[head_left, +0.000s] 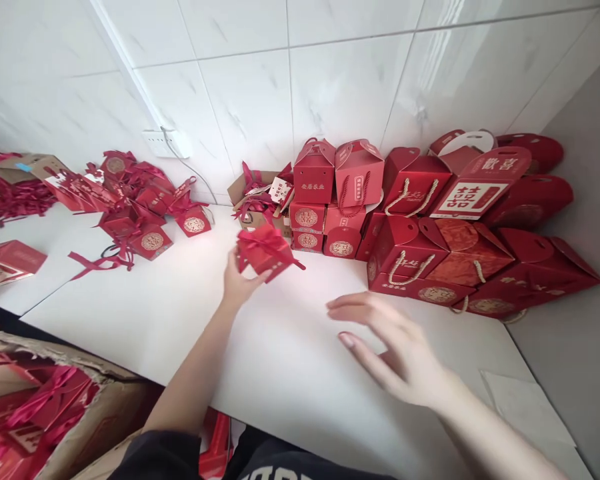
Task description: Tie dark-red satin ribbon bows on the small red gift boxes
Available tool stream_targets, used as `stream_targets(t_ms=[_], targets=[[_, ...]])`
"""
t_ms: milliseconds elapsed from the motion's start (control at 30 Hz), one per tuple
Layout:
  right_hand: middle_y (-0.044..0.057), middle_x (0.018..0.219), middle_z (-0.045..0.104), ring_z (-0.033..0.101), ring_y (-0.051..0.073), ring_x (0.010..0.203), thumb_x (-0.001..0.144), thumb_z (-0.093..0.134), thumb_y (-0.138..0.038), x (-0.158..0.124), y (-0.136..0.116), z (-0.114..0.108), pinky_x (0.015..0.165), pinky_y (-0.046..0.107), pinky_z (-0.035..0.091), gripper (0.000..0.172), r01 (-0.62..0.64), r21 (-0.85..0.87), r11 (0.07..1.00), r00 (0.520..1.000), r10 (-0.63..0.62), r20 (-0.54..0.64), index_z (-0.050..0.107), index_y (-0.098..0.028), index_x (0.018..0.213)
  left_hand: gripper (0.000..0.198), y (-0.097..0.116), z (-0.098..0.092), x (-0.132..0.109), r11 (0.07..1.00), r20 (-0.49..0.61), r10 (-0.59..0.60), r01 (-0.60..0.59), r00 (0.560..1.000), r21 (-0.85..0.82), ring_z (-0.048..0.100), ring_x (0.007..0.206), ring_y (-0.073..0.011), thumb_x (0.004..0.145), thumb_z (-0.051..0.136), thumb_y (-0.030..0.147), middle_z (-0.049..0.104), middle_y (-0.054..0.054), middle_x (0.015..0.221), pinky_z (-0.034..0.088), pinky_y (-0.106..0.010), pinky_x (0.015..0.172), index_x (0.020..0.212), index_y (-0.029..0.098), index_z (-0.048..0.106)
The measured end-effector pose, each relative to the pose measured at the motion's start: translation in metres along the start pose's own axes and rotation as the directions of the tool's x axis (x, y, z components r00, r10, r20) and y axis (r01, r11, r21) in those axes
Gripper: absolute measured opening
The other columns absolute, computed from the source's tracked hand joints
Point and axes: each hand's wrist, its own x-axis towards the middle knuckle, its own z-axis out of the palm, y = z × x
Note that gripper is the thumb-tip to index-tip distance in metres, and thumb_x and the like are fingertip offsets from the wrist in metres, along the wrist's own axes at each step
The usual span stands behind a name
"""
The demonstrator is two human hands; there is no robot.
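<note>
My left hand [240, 280] reaches out over the white table [145, 313] and grips a small red gift box with a ribbon bow [265, 251] from below, holding it above the tabletop near the stacked boxes. My right hand [395, 350] hovers open over the table to the right, fingers stretched out toward the left, holding nothing. Just behind the held box stand small red boxes with gold round emblems [306, 219].
Large red gift boxes with rope handles [410, 253] are piled along the tiled wall at the right. More small ribboned boxes [145, 213] lie at the left. A cardboard carton of red ribbons and flat boxes [40, 407] sits below the table edge. A wall socket [167, 142] is on the tiles.
</note>
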Motion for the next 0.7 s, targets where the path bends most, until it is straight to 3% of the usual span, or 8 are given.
stream_targets(t_ms=[100,200,333,467,500,567,633,700], targets=[[0.010,0.112,0.064,0.063,0.020,0.101,0.097,0.047,-0.023,-0.016,0.019,0.050,0.089,0.034,0.052,0.021,-0.127,0.157,0.979,0.954,0.077,0.290,0.054,-0.021,0.117,0.097,-0.019,-0.040,0.028,0.996,-0.198,0.054,-0.067,0.979,-0.055,0.051,0.129,-0.0300,0.061,0.079,0.056,0.045,-0.018,0.143,0.048,-0.041,0.104,0.136,0.022,0.030],[0.009,0.109,0.066,0.063,0.021,0.097,0.097,0.048,-0.026,-0.036,0.037,0.096,0.086,0.036,0.050,0.019,-0.092,0.097,0.991,0.880,0.036,0.473,0.058,-0.020,0.111,0.090,-0.033,-0.069,0.045,0.997,-0.151,0.001,-0.012,0.989,-0.076,0.054,0.126,-0.0308,0.061,0.081,0.049,0.047,-0.017,0.142,0.049,-0.045,0.103,0.134,0.021,0.035],[0.006,0.107,0.066,0.060,0.019,0.098,0.094,0.049,-0.021,-0.052,0.047,0.127,0.089,0.036,0.045,0.013,-0.044,0.093,0.995,0.882,-0.005,0.472,0.061,-0.021,0.100,0.083,-0.053,-0.080,0.049,0.978,0.142,-0.200,0.206,0.969,-0.031,0.062,0.114,-0.0343,0.054,0.087,0.038,0.058,-0.019,0.129,0.051,-0.052,0.097,0.124,0.016,0.048],[0.005,0.109,0.064,0.059,0.019,0.099,0.093,0.049,-0.019,-0.053,0.047,0.134,0.089,0.035,0.043,0.014,-0.055,0.110,0.992,0.902,0.002,0.432,0.060,-0.022,0.101,0.081,-0.069,-0.080,0.043,0.972,0.176,-0.225,0.233,0.958,-0.021,0.058,0.117,-0.0387,0.055,0.085,0.042,0.059,-0.020,0.128,0.049,-0.056,0.098,0.123,0.014,0.050],[0.005,0.109,0.064,0.059,0.018,0.098,0.093,0.048,-0.020,-0.052,0.047,0.135,0.089,0.034,0.043,0.014,-0.057,0.107,0.993,0.904,0.006,0.427,0.060,-0.022,0.101,0.085,-0.070,-0.082,0.043,0.976,0.123,-0.215,0.217,0.969,-0.003,0.051,0.125,-0.0403,0.056,0.084,0.041,0.053,-0.021,0.135,0.043,-0.059,0.104,0.127,0.014,0.047],[0.005,0.108,0.064,0.059,0.018,0.096,0.094,0.048,-0.020,-0.051,0.048,0.137,0.089,0.034,0.043,0.013,-0.056,0.094,0.994,0.908,0.012,0.418,0.059,-0.022,0.101,0.096,-0.068,-0.088,0.046,0.980,-0.157,-0.110,0.133,0.982,0.146,0.027,0.141,-0.0424,0.061,0.082,0.042,0.033,-0.023,0.151,0.023,-0.060,0.116,0.139,0.013,0.034],[0.005,0.108,0.064,0.059,0.018,0.096,0.093,0.048,-0.021,-0.051,0.049,0.140,0.088,0.034,0.043,0.013,-0.046,0.080,0.996,0.912,0.009,0.411,0.058,-0.021,0.100,0.109,-0.061,-0.089,0.048,0.929,-0.386,0.054,0.095,0.921,0.357,0.001,0.146,-0.0457,0.069,0.077,0.045,0.006,-0.025,0.159,0.005,-0.061,0.118,0.149,0.008,0.013],[0.005,0.108,0.064,0.059,0.018,0.097,0.093,0.048,-0.022,-0.052,0.049,0.143,0.088,0.034,0.042,0.013,-0.033,0.075,0.997,0.915,0.000,0.403,0.058,-0.021,0.101,0.112,-0.051,-0.082,0.048,0.869,-0.437,0.148,0.094,0.887,0.485,-0.012,0.144,-0.0483,0.077,0.070,0.045,-0.013,-0.027,0.158,-0.001,-0.064,0.115,0.151,0.004,-0.004]])
